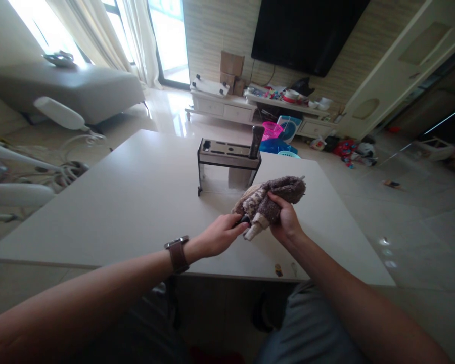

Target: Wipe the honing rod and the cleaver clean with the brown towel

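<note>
Left hand: the left hand (220, 235), a brown watch (177, 254) on its wrist, is curled around a small dark handle (243, 220); only the handle's end shows between the fingers and the cloth.
Right hand: the right hand (284, 218) is clenched around a fuzzy brown-and-cream cloth (270, 198), bunched over whatever runs on from the handle.
Cloth and grip: the cloth sits just above and between both hands, over the near part of the white table (129, 202).
Beyond: a knife block (227, 167) stands on the table behind the cloth, one dark handle (256, 140) upright in it.
Far: a TV (307, 30) hangs above a low cabinet (227, 107).
</note>
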`<state>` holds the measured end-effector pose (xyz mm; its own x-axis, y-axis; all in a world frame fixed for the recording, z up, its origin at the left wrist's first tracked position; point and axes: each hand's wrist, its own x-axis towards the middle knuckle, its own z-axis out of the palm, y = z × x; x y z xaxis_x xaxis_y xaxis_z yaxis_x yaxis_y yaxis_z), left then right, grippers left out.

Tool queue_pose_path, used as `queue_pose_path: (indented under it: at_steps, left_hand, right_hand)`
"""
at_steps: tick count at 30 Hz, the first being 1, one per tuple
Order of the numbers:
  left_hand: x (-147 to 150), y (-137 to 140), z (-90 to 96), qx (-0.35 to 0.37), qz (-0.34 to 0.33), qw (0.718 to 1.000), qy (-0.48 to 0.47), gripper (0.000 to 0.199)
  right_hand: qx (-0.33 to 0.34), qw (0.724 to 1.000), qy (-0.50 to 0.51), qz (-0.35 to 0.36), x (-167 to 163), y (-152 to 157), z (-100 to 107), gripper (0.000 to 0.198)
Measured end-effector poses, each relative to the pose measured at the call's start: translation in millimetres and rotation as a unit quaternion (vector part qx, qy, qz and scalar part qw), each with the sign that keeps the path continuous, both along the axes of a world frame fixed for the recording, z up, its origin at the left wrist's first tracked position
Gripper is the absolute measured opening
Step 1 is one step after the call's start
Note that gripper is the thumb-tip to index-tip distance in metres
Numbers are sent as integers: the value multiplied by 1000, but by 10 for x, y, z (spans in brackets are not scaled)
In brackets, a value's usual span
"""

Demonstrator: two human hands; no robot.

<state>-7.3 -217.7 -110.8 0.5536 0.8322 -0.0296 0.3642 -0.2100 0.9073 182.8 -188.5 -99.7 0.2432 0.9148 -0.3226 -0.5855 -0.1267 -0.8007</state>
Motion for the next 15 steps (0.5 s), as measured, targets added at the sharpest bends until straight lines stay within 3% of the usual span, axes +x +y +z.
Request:
queue_pose_path:
  at_steps: [6,15]
  left_hand:
    - [14,-27,20,-23,-6,1000,5,41]
    - [17,-27,10,-17,-15,999,23,40]
  right_hand:
    - [28,998,14,-46,201,112,122,12]
    - [40,996,31,-67,382,184,83,14]
